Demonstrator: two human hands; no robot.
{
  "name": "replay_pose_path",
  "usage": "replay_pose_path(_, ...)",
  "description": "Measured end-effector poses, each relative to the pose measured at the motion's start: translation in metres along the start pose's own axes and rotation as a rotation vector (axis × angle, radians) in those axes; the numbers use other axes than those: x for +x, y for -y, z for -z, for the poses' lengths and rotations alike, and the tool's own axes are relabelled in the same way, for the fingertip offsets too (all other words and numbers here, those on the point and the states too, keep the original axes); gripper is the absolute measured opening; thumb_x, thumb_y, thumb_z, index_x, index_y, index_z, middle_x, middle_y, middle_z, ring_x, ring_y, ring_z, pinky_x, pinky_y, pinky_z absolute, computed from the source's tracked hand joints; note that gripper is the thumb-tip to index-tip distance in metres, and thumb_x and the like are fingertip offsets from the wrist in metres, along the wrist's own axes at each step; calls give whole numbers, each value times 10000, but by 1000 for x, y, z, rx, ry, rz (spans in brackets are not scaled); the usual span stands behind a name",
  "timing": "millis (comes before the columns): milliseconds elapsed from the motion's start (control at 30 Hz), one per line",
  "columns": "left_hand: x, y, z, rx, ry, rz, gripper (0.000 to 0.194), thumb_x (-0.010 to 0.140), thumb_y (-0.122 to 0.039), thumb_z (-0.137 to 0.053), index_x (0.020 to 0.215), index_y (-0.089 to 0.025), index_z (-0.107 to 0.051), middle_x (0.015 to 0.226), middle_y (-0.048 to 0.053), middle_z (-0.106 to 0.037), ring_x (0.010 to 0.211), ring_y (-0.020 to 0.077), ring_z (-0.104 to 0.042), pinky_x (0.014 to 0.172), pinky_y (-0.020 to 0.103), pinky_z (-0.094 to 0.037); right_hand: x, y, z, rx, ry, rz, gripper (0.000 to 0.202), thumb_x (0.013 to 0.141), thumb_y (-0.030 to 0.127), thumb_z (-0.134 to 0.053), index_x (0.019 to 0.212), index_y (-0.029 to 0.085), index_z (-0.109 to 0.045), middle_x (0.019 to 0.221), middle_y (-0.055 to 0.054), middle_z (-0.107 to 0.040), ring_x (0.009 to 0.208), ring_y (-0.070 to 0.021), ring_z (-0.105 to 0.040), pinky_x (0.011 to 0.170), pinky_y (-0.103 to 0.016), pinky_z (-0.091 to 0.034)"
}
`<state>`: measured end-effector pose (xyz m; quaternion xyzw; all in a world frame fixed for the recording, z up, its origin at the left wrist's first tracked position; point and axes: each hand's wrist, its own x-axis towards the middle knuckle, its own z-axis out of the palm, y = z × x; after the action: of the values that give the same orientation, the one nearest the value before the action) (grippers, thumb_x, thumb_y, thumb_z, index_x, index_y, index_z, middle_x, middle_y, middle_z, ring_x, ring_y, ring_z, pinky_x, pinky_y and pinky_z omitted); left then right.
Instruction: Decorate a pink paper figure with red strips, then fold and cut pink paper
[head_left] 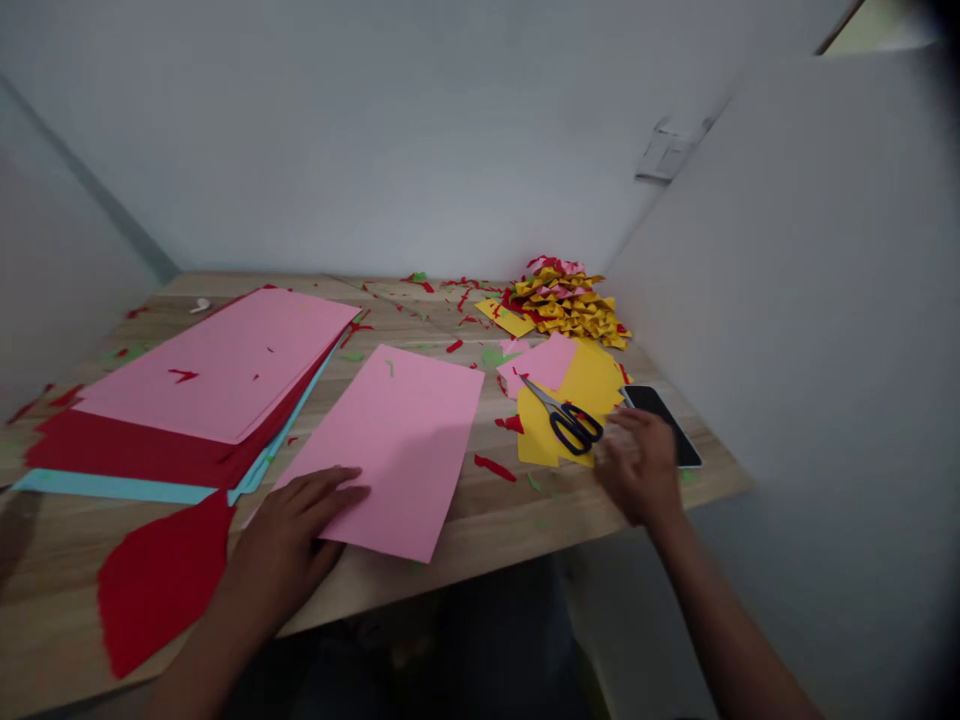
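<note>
Resting over the near left part of the single pink sheet [409, 450], the left hand [285, 545] presses its fingers on the paper from above, slightly spread; whether its thumb pinches from beneath cannot be told. The sheet lies in the middle of the tabletop [510, 525], between the stack of pink sheets [225, 365] and the yellow paper [536, 440]. It looks light and thin, fairly stiff for paper yet easy to bend or crease, and likely to slide on the wood if nudged. An edge or corner seems the best place to take it, with a flat, gentle pinch. The right hand [641, 465] is blurred, its fingers curled beside the handles of the scissors [553, 403] and near the dark phone [681, 435]; how far its grip is open, or whether it holds anything, cannot be told. The scissors look rigid and heavier, with the loops the safe place to hold. The pile of folded pieces [574, 305] behind looks soft and easily crushed.
</note>
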<state>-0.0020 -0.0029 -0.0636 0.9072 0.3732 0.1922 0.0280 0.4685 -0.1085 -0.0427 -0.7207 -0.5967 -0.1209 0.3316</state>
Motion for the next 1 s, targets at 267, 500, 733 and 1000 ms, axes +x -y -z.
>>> replay_pose_path(267, 1, -10, 6, -19, 5, 90, 474, 824, -221, -458, 1241, -289, -672, 1353, 42, -670, 1209, 314, -592, 973, 530, -450, -9, -105, 11, -338, -4, -358, 577, 937, 589, -400, 1196, 170, -701, 1273, -208, -588, 1213, -389, -525, 1033, -613, -376)
replay_pose_path(500, -2, -8, 5, -29, 9, 76, 492, 809, -212, -494, 1262, -303, -661, 1365, 30, -665, 1211, 306, -594, 985, 493, -458, -5, -86, 15, -346, -87, -313, 521, 958, 535, -394, 1182, 166, -686, 1294, -205, -602, 1244, -378, -529, 1052, -597, -367)
replay_pose_path(733, -5, 0, 4, -51, -32, 8, 435, 887, -277, -526, 1308, -320, -625, 1319, 29, -691, 1179, 293, -628, 960, 458, -487, -1, 32, 8, 57, -21, 175, 232, 906, 262, -623, 1133, 220, -636, 1098, -118, -676, 1081, -288, -615, 965, -492, -482)
replay_pose_path(1000, -3, -12, 12, -53, -43, -54, 389, 920, -315, -547, 1296, -322, -644, 1262, 23, -724, 1119, 268, -664, 938, 430, -519, -15, 163, -35, 426, 328, 426, 410, 908, 191, -652, 1310, 247, -593, 1370, -122, -591, 1296, -262, -520, 1079, -473, -470)
